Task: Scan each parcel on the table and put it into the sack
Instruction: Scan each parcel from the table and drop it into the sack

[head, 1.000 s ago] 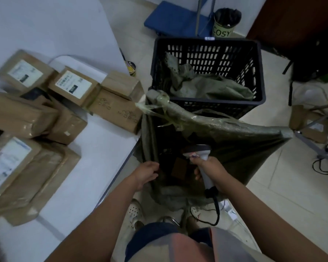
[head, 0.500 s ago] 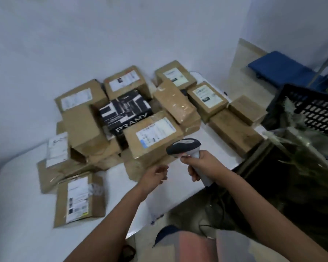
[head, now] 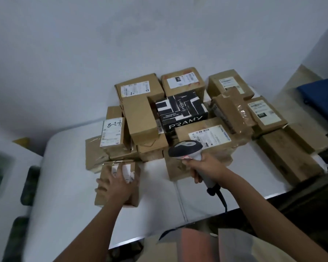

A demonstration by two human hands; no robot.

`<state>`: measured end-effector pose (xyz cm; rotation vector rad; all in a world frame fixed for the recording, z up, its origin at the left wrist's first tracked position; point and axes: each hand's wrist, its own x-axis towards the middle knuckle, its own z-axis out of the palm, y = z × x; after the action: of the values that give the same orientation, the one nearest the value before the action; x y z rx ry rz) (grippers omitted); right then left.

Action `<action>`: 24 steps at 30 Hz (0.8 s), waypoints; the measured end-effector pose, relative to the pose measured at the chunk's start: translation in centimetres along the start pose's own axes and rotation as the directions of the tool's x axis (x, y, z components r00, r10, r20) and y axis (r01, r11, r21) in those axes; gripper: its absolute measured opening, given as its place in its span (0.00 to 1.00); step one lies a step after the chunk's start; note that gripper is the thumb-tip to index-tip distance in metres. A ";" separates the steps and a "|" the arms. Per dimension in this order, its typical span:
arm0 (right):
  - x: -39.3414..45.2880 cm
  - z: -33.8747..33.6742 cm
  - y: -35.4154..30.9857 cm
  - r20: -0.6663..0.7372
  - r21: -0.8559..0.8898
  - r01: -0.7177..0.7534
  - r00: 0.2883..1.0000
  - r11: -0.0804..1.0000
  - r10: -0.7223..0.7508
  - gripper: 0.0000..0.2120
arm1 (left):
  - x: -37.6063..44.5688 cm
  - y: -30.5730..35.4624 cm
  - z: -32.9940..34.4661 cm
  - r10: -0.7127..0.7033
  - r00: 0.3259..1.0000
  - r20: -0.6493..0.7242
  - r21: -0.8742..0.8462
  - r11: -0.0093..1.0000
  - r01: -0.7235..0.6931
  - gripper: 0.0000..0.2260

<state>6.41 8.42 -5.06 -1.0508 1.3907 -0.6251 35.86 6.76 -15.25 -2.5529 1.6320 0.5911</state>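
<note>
The small brown parcel [head: 119,184] is lying flat on the white table [head: 68,178], just in front of the PRAMY box [head: 182,112] pile, on its left side. The left hand [head: 115,183] is resting on its top, fingers spread rather than curled, so its grip is apart. It is looking light and stiff, its loose label likely to tear; taking it by opposite edges seems safest. The right hand [head: 203,167] is clamping its grip round the scanner [head: 186,149], in front of the PRAMY box.
</note>
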 end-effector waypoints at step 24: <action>-9.0 -6.9 8.0 -0.055 0.047 -0.064 0.996 0.997 0.066 0.12 | -14.4 4.0 6.5 0.144 0.988 0.059 0.174 0.973 -0.152 0.37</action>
<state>-3.21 18.24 -6.78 -0.9547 1.4475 -0.6402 25.14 19.06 -15.62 -2.2912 1.7828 0.4847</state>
